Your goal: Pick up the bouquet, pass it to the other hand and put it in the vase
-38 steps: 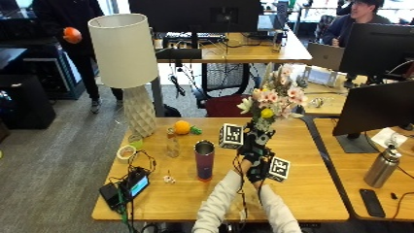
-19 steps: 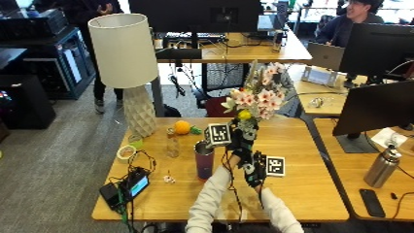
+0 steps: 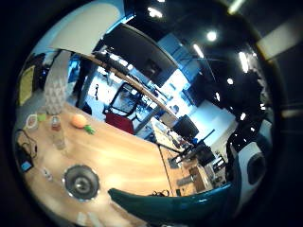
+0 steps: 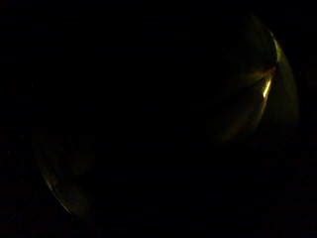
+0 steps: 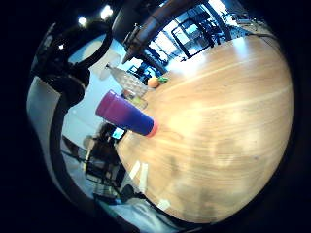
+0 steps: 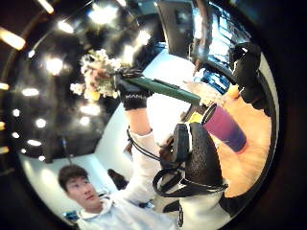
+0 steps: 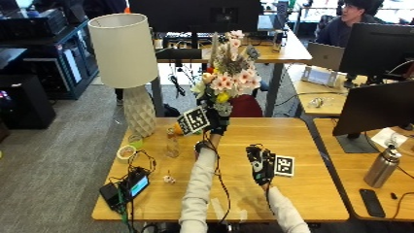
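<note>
Left hand (image 7: 213, 121) raised above the wooden surface (image 7: 310, 194), fingers curled round the dark green stem wrap of the pink, white and yellow flower bouquet (image 7: 228, 80), held upright in the air. Right hand (image 7: 260, 165) low over the surface, holding nothing, fingers relaxed. Purple tumbler-shaped vase (image 6: 225, 128) stands on the surface under the left arm, hidden in the outside view. White lamp (image 7: 126, 58) at the surface's left end.

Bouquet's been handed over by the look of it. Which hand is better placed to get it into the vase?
The left hand: it grips the bouquet, raised above the table. The right hand hangs open and empty lower down. The vase stands on the table below.
</note>
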A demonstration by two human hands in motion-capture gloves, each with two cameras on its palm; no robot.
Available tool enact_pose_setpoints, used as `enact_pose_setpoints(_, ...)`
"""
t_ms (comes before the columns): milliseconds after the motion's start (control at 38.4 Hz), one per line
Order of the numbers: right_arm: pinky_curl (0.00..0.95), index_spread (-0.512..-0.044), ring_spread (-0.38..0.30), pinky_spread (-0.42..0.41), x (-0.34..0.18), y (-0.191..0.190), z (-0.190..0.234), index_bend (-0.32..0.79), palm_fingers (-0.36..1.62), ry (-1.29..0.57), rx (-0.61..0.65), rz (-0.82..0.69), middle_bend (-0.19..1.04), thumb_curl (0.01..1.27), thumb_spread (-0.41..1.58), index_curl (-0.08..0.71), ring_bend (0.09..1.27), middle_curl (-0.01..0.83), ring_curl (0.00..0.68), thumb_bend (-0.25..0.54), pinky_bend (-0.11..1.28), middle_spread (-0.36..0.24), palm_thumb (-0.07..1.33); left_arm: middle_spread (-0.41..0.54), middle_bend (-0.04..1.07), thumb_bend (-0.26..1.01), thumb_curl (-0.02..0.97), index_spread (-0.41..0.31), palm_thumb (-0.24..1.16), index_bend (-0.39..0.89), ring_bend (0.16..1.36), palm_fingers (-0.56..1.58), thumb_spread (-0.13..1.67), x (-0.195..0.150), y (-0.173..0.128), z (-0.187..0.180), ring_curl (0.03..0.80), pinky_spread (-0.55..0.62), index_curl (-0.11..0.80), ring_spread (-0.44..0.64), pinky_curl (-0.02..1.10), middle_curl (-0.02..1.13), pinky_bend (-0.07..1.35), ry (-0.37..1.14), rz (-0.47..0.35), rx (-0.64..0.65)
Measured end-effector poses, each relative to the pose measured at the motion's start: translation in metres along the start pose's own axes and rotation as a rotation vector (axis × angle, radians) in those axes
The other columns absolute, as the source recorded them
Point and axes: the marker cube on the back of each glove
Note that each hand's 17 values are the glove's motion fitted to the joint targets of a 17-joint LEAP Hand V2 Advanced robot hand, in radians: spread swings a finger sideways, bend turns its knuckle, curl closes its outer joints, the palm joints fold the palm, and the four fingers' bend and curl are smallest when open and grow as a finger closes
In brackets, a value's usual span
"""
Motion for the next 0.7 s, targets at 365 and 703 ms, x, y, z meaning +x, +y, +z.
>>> enact_pose_setpoints(365,0.364,-0.178,-0.116,-0.091,0.016,0.001,-0.008,0.1,1.13,0.095,-0.005,-0.026,0.45,0.48,1.08,0.337,0.63,0.454,0.406,-0.018,0.47,-0.056,0.69,-0.365,0.78,-0.03,0.713,-0.342,0.79,0.44,0.81,1.41,0.43,-0.058,-0.025,-0.032,0.469,-0.43,0.552,-0.4,0.45,0.56,0.62,-0.088,-0.067,0.183)
enact_pose_setpoints(703,0.357,-0.177,-0.12,-0.075,0.036,-0.007,-0.012,0.11,1.14,0.156,-0.022,-0.255,0.43,0.47,1.1,0.311,0.61,0.453,0.409,-0.018,0.43,-0.055,0.72,-0.366,0.78,-0.03,0.746,-0.342,0.79,0.42,0.81,1.41,0.42,-0.101,-0.021,-0.042,0.473,-0.43,0.566,-0.4,0.44,0.56,0.62,-0.119,-0.089,0.203)
